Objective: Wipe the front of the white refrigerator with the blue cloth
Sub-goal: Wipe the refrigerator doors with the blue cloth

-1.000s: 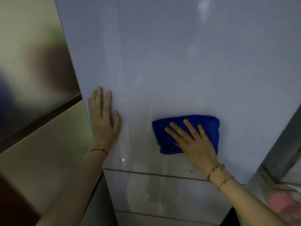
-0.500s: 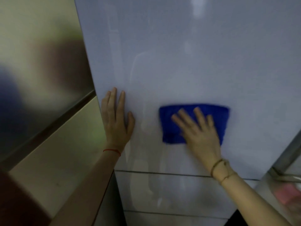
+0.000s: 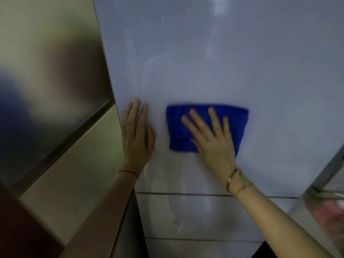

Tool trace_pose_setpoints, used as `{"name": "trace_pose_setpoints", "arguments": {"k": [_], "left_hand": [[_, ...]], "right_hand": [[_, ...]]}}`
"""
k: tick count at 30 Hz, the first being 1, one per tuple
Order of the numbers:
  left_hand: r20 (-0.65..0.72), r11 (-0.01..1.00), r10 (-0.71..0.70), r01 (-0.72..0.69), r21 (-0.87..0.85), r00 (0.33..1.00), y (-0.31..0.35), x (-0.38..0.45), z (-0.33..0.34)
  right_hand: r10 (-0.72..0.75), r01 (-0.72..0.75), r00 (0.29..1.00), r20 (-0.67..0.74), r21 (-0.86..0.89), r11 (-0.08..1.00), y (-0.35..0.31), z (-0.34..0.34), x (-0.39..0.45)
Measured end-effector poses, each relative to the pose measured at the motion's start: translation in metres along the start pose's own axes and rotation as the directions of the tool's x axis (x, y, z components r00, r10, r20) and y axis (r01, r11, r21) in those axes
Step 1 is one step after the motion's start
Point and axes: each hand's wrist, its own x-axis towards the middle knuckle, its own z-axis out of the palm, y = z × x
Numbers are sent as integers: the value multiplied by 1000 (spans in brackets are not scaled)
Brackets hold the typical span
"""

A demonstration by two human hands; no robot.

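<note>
The white refrigerator front (image 3: 214,58) fills most of the view, glossy and streaked. A folded blue cloth (image 3: 176,123) lies flat against its upper door, just above the seam between doors. My right hand (image 3: 212,136) presses on the cloth with fingers spread, covering its lower right part. My left hand (image 3: 136,135) rests flat on the door near its left edge, fingers together and pointing up, a hand's width left of the cloth and holding nothing.
A shiny metal and beige panel (image 3: 55,90) adjoins the refrigerator on the left. A horizontal door seam (image 3: 176,193) runs below the hands, with another lower down. At the lower right is a metal frame (image 3: 327,190) with something pink (image 3: 329,213) behind it.
My right hand has slid the cloth upward on the door. My left hand stays flat near the door's left edge, and the view has shifted so the refrigerator sits further right.
</note>
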Motion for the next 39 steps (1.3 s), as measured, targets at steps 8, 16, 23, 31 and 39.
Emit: {"name": "trace_pose_setpoints", "arguments": {"k": [8,16,23,31,39], "left_hand": [[-8,999,-13,13,-45,1000,-6,-6,1],[-40,999,-36,36,-11,999,6,-3,3],[1,998,-56,56,12,998,28,-5,13],[40,1000,-23,23,6,999,73,-21,39],[-24,990,-44,47,130,999,78,-23,53]], "right_hand": [[-81,80,994,75,17,997,-56,27,-24],[225,-223,974,-35,57,973,40,-1,-11],[74,-74,997,-3,17,997,25,9,-32],[96,-99,994,57,52,994,89,11,-150],[67,-68,997,40,33,997,100,11,-116]]}}
